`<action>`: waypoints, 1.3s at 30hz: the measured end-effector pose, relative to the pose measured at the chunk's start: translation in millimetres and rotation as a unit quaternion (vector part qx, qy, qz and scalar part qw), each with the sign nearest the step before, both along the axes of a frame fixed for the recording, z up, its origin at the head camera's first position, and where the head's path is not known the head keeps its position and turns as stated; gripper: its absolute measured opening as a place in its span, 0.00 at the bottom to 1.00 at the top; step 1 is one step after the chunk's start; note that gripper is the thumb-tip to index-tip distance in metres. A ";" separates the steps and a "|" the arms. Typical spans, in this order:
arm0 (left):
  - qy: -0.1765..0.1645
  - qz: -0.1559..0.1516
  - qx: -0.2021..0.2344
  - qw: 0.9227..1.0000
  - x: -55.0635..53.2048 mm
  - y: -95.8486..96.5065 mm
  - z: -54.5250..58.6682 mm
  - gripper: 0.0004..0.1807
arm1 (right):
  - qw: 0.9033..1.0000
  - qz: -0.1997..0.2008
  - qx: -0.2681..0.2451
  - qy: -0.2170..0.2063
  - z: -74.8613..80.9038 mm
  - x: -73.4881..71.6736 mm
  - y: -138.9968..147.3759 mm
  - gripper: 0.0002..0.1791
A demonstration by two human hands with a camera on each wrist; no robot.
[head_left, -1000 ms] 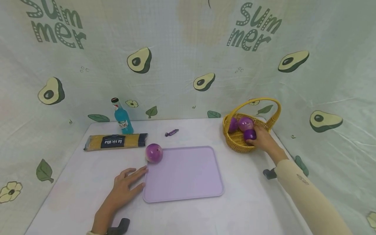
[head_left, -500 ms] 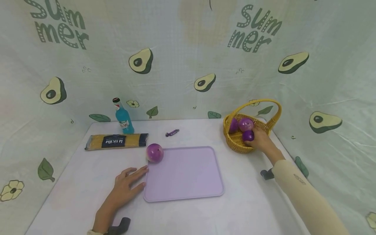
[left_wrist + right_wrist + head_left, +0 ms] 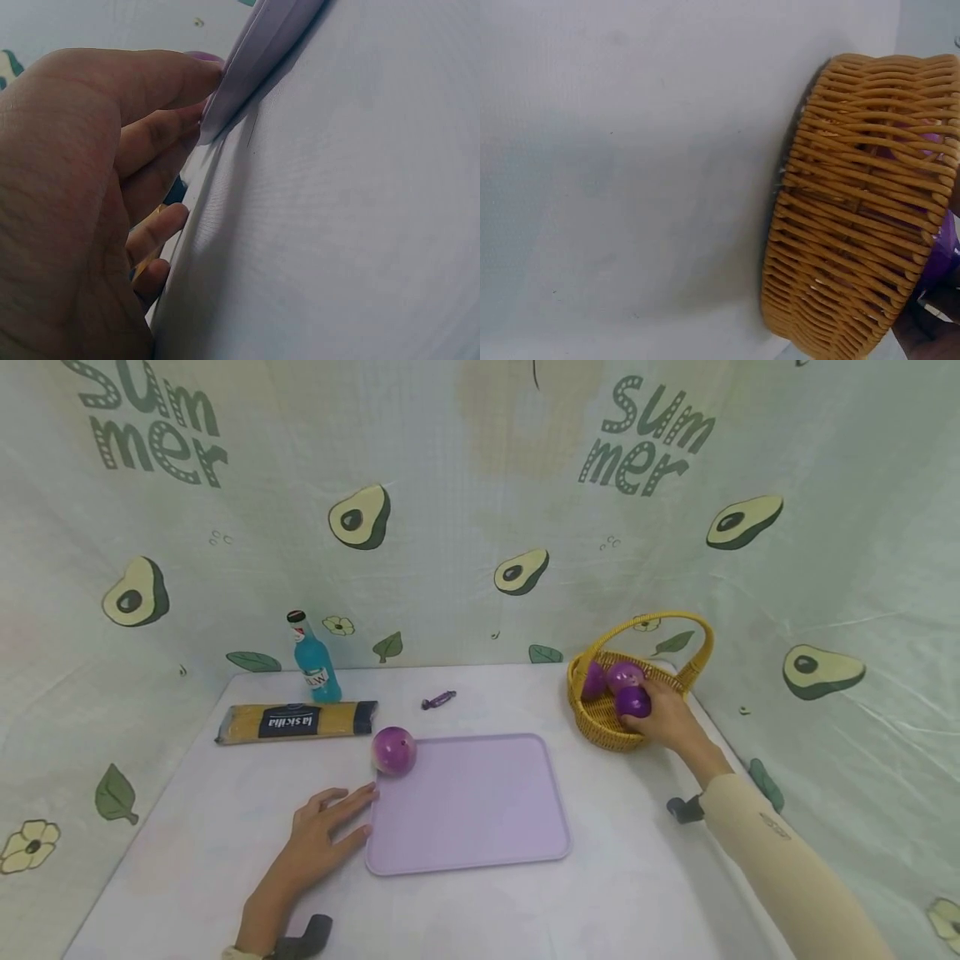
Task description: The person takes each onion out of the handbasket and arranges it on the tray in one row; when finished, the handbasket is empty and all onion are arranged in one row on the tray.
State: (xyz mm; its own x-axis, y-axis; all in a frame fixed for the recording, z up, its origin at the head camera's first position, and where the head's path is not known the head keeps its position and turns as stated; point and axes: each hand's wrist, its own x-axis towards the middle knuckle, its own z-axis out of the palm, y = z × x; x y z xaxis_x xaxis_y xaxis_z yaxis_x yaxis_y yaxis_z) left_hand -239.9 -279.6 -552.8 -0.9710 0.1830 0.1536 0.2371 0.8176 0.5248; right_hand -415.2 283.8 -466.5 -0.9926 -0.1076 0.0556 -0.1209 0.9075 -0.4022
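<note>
My right hand reaches into the yellow wicker basket and grips a dark purple, round, shiny object between thumb and fingers. Two lighter purple round things, one a ball and one at the left, lie beside it in the basket. In the right wrist view the basket wall hides most of the fingers. My left hand rests at the left edge of the lilac tray, fingers extended; the left wrist view shows fingertips touching the rim. A purple-and-white ball sits on the tray's back left corner.
Behind the left hand lie a pasta packet and an upright blue bottle. A purple wrapped candy lies behind the tray on the white table. A printed curtain closes off the back and sides.
In the basket, the dark purple object has turned slightly in my right hand and shifted a little left. My left hand, the tray and the other things stay where they were.
</note>
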 end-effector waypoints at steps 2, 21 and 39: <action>0.006 -0.001 0.002 1.000 0.4 -0.1 -0.6 0.29 | 1.000 0.001 0.000 0.000 2.6 1.8 -0.5 0.46; 0.005 -0.001 0.002 1.000 1.2 -2.1 -3.6 0.29 | 0.999 0.022 -0.002 0.032 25.1 21.9 -17.0 0.46; 0.008 -0.007 0.011 1.000 2.8 -1.1 -0.9 0.28 | 0.998 0.037 -0.008 0.044 31.9 39.7 -25.7 0.47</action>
State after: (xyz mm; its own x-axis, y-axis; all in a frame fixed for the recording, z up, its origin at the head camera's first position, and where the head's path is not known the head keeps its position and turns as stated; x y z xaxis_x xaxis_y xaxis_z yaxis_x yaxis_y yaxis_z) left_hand -237.1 -280.7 -553.7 -0.9658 0.1923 0.1740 0.2568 0.8028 0.5382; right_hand -375.4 258.1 -434.7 -0.9731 -0.1790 0.1448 -0.2232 0.8883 -0.4014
